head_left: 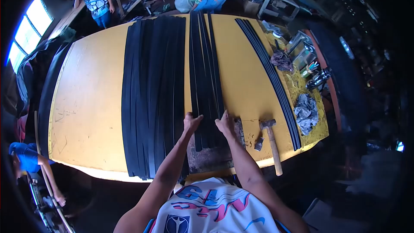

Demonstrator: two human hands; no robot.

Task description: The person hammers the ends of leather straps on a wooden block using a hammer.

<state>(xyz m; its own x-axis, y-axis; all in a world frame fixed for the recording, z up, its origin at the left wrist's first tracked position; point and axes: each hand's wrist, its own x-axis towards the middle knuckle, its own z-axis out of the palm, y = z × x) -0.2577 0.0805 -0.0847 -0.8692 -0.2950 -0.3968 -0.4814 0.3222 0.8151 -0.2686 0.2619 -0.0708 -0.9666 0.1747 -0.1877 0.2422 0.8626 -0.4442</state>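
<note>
Centrally, both hands rest on a narrow bundle of black strips [206,77] that runs lengthwise across the yellow worktop [92,99]. Left hand [191,123] lies on the bundle's left edge near its close end, fingers pressed flat on the strips, not curled round anything. Right hand [225,124] lies on the right edge of the same bundle, fingers likewise laid flat on top (thumb position hard to make out). The two hands are near each other, with the strips between them.

The close ends of the strips sit on a worn grey block [211,157] at the worktop's near edge.

Left of the bundle, just beside it, a much wider sheet of black strips [151,95] lies side by side, reaching to the near edge. To the right, well apart, a thin curved band of black strips [271,77] runs along the worktop.

A hammer [271,140] with a wooden handle lies just right of the right hand, and a small metal tool [258,143] lies beside it. Crumpled rags [306,112] lie further right, near the worktop's edge.

Other people stand beyond the far end; another person in blue [26,157] is at lower left.
</note>
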